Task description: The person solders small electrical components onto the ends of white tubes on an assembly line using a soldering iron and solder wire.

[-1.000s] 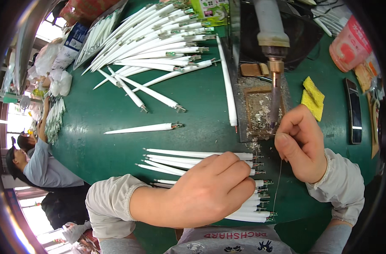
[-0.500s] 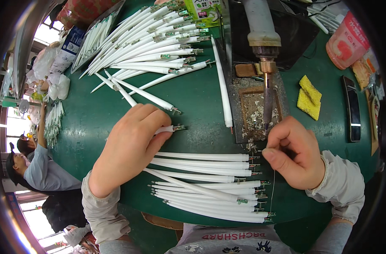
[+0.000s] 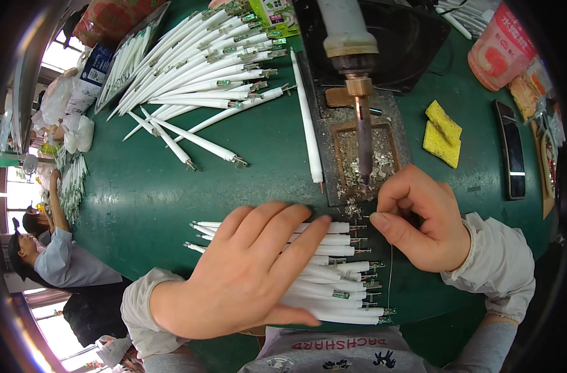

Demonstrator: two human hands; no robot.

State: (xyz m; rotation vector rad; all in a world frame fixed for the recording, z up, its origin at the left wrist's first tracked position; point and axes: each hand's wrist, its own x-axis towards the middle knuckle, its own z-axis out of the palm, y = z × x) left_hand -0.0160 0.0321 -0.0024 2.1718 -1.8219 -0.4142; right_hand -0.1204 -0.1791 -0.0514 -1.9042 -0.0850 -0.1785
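My left hand [image 3: 246,267] lies spread, palm down, over a row of white tapered sticks [image 3: 342,312]. Small green circuit pieces and bare metal leads show at their right ends; the hand hides the middles of several. My right hand [image 3: 423,221] is closed, thumb against forefinger, pinching a thin solder wire [image 3: 391,273] that hangs down past the stick ends. Just above that hand points the dark tip of a soldering iron [image 3: 363,130], held over a metal tray [image 3: 402,133] strewn with solder scraps.
A large fan of white sticks [image 3: 196,65] covers the far left. One lone stick [image 3: 306,118] lies beside the tray. To the right are a yellow sponge [image 3: 443,137], a phone [image 3: 511,149] and a pink tub [image 3: 499,50]. A co-worker [image 3: 69,252] sits at the left.
My left hand has let go of a white stick, moved down and right, and spread over the row. My right hand keeps its pinch. The whole view has shifted slightly.
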